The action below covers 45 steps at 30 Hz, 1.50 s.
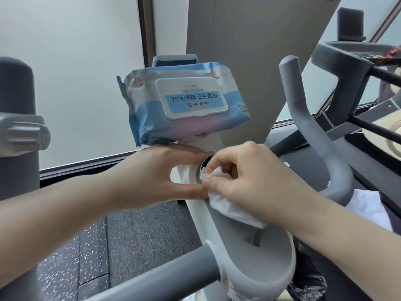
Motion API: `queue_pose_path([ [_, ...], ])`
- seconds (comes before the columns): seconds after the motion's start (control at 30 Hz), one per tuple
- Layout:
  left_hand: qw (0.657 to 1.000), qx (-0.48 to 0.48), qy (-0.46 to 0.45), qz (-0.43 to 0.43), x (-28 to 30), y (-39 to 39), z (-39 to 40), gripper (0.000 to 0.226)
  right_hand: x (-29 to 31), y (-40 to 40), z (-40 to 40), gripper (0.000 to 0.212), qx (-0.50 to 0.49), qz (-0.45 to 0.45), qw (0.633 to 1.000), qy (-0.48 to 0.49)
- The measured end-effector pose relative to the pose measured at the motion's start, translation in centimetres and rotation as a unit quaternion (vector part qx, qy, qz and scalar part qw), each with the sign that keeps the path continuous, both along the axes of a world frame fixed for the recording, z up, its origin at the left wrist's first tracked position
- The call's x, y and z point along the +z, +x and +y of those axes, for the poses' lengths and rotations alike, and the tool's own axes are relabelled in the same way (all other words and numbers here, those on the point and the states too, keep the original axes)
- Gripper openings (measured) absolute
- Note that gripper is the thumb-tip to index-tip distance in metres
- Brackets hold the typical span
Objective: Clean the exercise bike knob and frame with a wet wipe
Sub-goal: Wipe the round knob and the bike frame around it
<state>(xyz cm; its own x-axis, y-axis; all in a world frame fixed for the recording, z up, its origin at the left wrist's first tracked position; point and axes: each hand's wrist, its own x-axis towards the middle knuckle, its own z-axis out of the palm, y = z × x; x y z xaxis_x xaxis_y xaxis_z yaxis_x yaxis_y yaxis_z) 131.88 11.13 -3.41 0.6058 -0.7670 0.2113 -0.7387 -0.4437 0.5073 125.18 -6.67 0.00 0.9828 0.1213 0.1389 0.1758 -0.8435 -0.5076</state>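
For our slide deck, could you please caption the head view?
Right hand rubs a wet wipe on the bike knob while left hand steadies it.

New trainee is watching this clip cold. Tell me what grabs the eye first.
The blue pack of wipes sits propped at the centre, above the hands. Just below it, the right hand pinches a white wipe against the round knob, while the left hand steadies the knob from the side.
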Motion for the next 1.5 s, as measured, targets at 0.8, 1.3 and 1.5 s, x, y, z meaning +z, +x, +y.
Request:
queue_pose_path([
  [0.8,1.0,0.011,0.023,0.018,0.0,0.1,0.0,0.057,-0.2,2.6,-3.4,0.021,0.199,-0.167,0.945,-0.201],
  [1.3,1.0,0.019,0.008,-0.012,-0.2,-0.1,0.1,0.062,-0.3,0.9,-4.2,0.012,0.112,-0.127,0.926,-0.338],
  [1.5,1.0,0.017,0.014,-0.008,-0.1,-0.1,0.1,0.061,1.2,0.2,-6.0,0.006,0.221,-0.126,0.908,-0.334],
])
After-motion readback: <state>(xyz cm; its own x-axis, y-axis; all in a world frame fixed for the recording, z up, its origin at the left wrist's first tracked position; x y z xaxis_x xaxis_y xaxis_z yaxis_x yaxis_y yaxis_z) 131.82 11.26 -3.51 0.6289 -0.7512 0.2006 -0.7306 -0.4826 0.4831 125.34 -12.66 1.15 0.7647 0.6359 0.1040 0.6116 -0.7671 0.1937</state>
